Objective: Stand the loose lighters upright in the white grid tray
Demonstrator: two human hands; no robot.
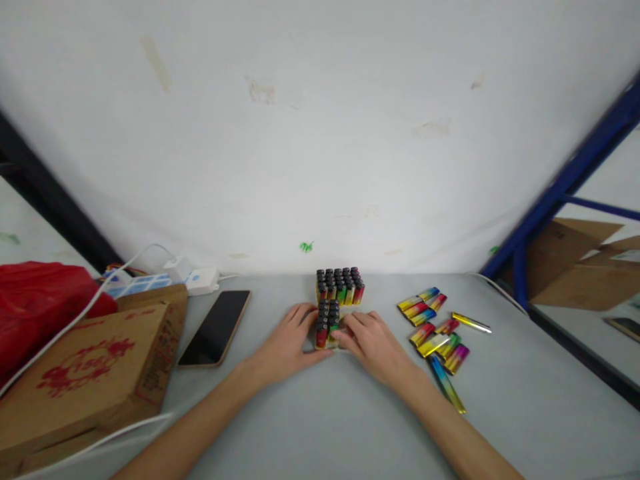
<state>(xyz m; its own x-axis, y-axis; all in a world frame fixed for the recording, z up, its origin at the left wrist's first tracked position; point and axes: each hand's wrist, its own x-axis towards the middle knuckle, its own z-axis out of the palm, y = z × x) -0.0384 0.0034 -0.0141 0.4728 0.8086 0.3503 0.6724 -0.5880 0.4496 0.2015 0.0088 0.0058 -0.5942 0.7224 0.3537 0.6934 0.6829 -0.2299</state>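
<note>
In front of me stands a small upright block of black-topped cylinders (328, 320) with red, yellow and green lower parts; they look like batteries. My left hand (290, 339) curves around the block's left side, thumb along the front and fingers behind. From the right, my right hand (375, 343) is closed against the block, fingers bent and thumb at its front corner. Something pale and see-through shows by the right fingertips, too small to name. Just behind stands a larger block of similar black-topped cylinders (341, 288), in several rows.
To the right lie scattered shiny multicoloured strips (434, 340), one of them gold (471, 323). On the left are a black phone (215, 329), a cardboard box (90, 373), a red bag (47, 313) and white cables with a plug (203, 280). A white wall (320, 147) rises behind.
</note>
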